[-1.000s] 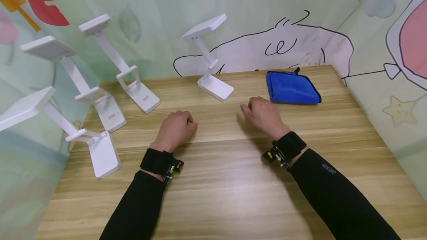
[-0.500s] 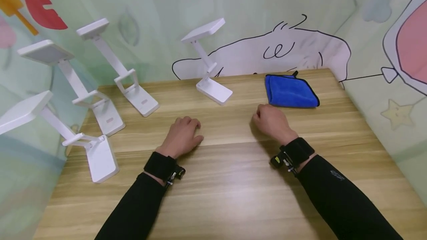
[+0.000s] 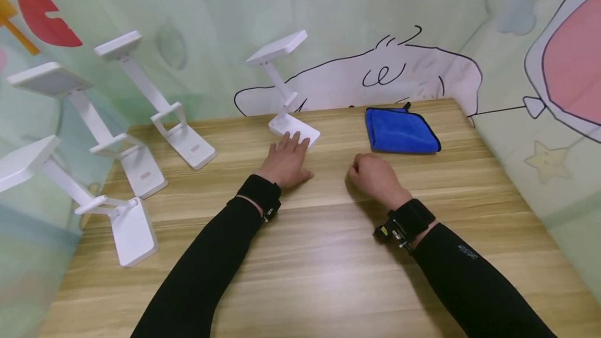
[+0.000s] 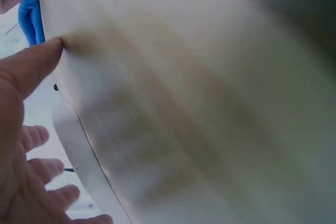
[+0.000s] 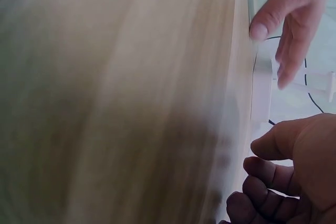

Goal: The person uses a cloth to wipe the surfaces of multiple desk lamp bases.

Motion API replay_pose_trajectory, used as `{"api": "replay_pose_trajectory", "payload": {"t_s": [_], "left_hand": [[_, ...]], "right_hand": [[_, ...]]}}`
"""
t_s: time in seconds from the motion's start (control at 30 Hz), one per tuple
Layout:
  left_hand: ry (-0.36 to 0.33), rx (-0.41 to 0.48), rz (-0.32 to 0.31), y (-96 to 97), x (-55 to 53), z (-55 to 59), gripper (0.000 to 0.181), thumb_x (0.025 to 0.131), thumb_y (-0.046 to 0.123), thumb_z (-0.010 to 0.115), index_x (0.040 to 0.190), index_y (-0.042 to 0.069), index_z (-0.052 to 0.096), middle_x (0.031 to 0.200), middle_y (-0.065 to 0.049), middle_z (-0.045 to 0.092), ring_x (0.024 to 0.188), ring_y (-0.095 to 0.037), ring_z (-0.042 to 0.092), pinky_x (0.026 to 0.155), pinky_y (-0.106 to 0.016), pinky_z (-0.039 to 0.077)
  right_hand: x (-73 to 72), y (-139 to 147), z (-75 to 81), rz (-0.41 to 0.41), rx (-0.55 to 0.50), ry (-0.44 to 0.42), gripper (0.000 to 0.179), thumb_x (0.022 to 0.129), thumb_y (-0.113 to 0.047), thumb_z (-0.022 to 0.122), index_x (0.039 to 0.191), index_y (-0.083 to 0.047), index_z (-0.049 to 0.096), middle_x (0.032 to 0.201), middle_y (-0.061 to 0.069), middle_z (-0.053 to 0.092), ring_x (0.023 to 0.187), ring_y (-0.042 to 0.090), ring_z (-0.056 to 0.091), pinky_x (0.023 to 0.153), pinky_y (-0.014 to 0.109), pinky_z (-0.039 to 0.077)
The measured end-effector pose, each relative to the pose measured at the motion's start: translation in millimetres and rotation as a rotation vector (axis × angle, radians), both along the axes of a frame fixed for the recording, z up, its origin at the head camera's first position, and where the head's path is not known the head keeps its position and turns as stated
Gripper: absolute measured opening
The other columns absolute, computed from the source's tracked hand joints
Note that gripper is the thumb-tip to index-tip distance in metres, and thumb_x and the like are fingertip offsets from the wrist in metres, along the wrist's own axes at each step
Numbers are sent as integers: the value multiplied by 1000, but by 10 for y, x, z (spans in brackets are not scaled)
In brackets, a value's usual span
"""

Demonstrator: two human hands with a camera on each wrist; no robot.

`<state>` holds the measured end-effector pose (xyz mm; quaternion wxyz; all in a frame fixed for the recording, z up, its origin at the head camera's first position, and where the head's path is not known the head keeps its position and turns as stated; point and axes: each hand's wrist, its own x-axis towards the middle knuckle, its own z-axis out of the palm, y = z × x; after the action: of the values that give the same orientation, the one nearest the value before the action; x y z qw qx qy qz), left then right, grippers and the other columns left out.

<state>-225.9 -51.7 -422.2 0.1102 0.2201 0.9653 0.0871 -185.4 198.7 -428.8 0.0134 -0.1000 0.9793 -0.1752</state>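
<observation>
The head view is bright and evenly lit; light appears to come from above, leaving a whitish glare on the near middle of the light-brown, wood-grained table. Soft shadows lie under the bare right hand and along the left side of the black fabric right sleeve. This view is mostly sharp, though the wide lens makes the white plastic folding lamp at the left edge look stretched outward. In the left wrist view the table is badly blurred, darkening at the upper right, while the background behind the left fingers is washed out. In the right wrist view, the table is smeared, the left edge dim, and the right fingers are shaded.
</observation>
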Motion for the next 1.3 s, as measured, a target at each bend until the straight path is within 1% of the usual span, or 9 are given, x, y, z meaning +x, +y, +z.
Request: {"api": "replay_pose_trajectory", "payload": {"t_s": [0.13, 0.3, 0.47, 0.67, 0.77, 0.9, 1.03, 1.2, 1.3], "left_hand": [[-22, -10, -25, 46, -61, 4, 94, 101, 56, 65, 171, 16, 16, 179, -11, 8, 165, -36, 2, 129, -64, 15], [-44, -36, -41, 53, -101, 23, 94, 102, 58, 61, 171, 16, 13, 179, -9, 8, 165, -32, 1, 130, -61, 15], [-55, -41, -67, 23, -118, 27, 91, 104, 57, 58, 171, 13, 15, 179, -10, 9, 165, -32, 1, 131, -57, 16], [-68, -7, -126, -64, -111, 26, 86, 105, 47, 61, 169, 8, 20, 177, -14, 15, 165, -34, 6, 133, -44, 15], [-104, 35, -122, -126, -77, 45, 83, 105, 41, 64, 169, 9, 22, 177, -12, 17, 165, -33, 7, 133, -42, 15], [-134, 84, -102, -223, -7, 82, 76, 104, 33, 66, 167, 11, 30, 175, -10, 23, 165, -30, 10, 132, -43, 18], [-127, 114, -96, -336, 90, 97, 72, 103, 29, 68, 166, 13, 35, 173, -9, 29, 164, -28, 14, 131, -45, 23], [-109, 177, -104, -463, 211, 81, 70, 101, 24, 70, 164, 15, 40, 169, -11, 38, 162, -29, 25, 127, -47, 32], [-111, 214, -113, -518, 271, 74, 66, 101, 23, 73, 160, 15, 47, 167, -7, 44, 161, -28, 28, 127, -47, 31]], "right_hand": [[18, -7, 1, -18, -9, -15, 17, 99, -14, 59, 91, -1, 67, 88, 15, 66, 81, 30, 62, 74, 48, 52], [17, 0, -10, -10, -10, -23, 18, 100, -14, 59, 92, 0, 67, 87, 14, 65, 80, 29, 61, 73, 47, 52], [14, 0, -21, -6, -5, -41, 19, 101, -16, 58, 95, 0, 68, 88, 14, 66, 80, 28, 61, 75, 46, 52], [12, 2, -27, -11, 7, -55, 21, 101, -17, 58, 97, 1, 69, 91, 15, 68, 83, 30, 62, 77, 47, 53], [9, 2, -30, -11, 12, -55, 21, 101, -17, 58, 97, 1, 69, 91, 15, 68, 83, 30, 63, 77, 48, 54], [1, -1, -39, -4, 18, -57, 20, 101, -17, 58, 95, 0, 68, 89, 14, 67, 81, 29, 62, 76, 47, 53], [3, -9, -36, -4, 15, -55, 19, 100, -16, 58, 93, -1, 68, 88, 14, 67, 80, 29, 61, 76, 47, 53], [9, -9, -37, -1, 16, -43, 19, 99, -16, 58, 90, -2, 68, 87, 14, 68, 81, 30, 63, 76, 49, 53], [14, -9, -37, -3, 15, -44, 20, 99, -16, 58, 90, -2, 68, 88, 15, 69, 82, 30, 64, 77, 49, 54]]}}
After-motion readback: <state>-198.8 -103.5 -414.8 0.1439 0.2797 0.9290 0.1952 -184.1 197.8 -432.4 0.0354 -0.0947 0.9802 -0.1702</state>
